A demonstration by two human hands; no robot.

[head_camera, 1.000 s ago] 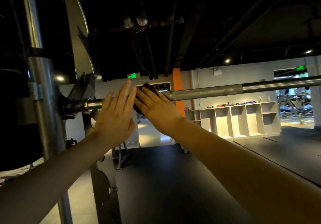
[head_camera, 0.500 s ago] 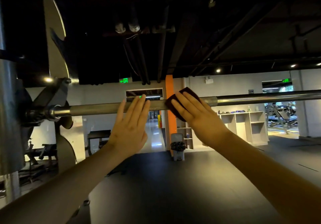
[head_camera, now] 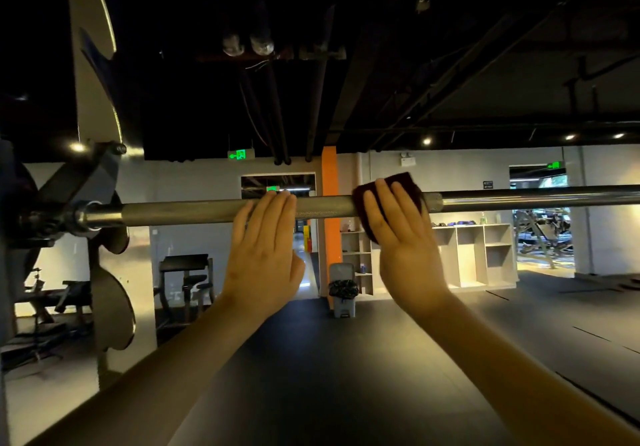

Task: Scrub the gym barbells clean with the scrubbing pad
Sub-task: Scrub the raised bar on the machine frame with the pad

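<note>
Floor (head_camera: 329,359), dark matting, lies open beneath our arms out to the shelves (head_camera: 478,255). Barbell (head_camera: 207,212) runs level across the view, left end seated in the rack (head_camera: 93,186). Our left hand (head_camera: 265,258) lies flat-fingered on the knurling, gripping nothing. Our right hand (head_camera: 405,248) presses the scrubbing pad (head_camera: 407,182) against the bar with straight fingers (just short of the knurl's right edge); bare bar between hands.

A barbell (head_camera: 207,212) rests horizontally in the rack's cradle (head_camera: 90,179).
</note>
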